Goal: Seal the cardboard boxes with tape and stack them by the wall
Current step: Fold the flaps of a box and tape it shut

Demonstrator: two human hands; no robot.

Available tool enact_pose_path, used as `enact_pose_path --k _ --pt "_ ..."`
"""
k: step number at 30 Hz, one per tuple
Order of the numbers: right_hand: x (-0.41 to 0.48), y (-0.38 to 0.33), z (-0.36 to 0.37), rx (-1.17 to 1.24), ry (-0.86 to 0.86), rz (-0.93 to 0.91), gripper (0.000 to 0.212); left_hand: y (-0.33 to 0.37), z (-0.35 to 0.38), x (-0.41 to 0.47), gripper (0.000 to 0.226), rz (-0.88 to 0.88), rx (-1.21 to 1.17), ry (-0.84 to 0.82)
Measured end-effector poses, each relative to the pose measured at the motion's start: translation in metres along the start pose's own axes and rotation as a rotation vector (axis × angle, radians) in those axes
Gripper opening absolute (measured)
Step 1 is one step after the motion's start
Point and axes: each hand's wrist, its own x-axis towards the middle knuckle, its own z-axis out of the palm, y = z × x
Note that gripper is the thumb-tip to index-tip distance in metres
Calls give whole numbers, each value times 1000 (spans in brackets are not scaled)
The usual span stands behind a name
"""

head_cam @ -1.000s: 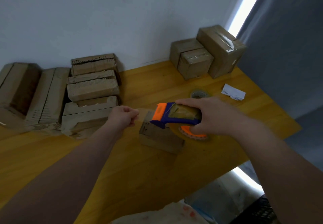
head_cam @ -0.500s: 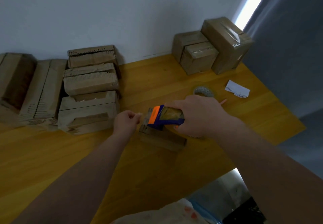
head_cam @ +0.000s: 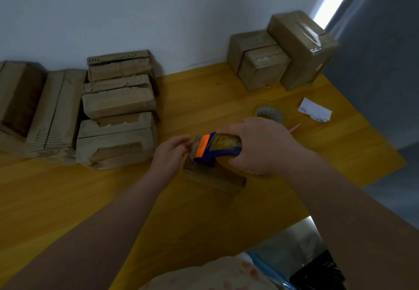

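Note:
A small flat cardboard box (head_cam: 217,177) lies on the yellow wooden table (head_cam: 68,199) in front of me. My right hand (head_cam: 263,144) grips a blue and orange tape dispenser (head_cam: 212,148) and holds it down on the box's top, its orange end pointing left. My left hand (head_cam: 169,156) reaches the box's left end with thumb and fingers stretched out, touching it just beside the dispenser's orange end. Any clear tape there is too faint to see.
Several worn cardboard boxes (head_cam: 118,108) are piled against the wall at the left. Three taped boxes (head_cam: 263,67) stand at the back right corner. A tape roll (head_cam: 269,113) and a white paper scrap (head_cam: 315,109) lie behind my right hand. The table's edge runs close on the right.
The dispenser has come left along the box top towards my left hand. My left hand, fisted a little left of the box before, now has its fingers stretched onto the box's end.

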Motion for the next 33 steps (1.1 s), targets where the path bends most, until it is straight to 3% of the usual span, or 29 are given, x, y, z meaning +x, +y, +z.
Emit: enact_pose_path --k 2,10,17,26,33 --pt "1 0 1 2 6 1 66 5 3 -10 59 -45 -151 -149" --pt "0 -1 0 7 10 -7 64 -3 0 -3 113 70 440 -413" --pt "-4 3 3 21 58 -12 60 1 2 6 127 399 948 -352" --pt "-14 21 -5 219 26 -108 65 -2 5 14 135 387 1154 -314" --pt "-37 54 4 278 -28 -63 71 4 5 8 116 359 1165 -320"
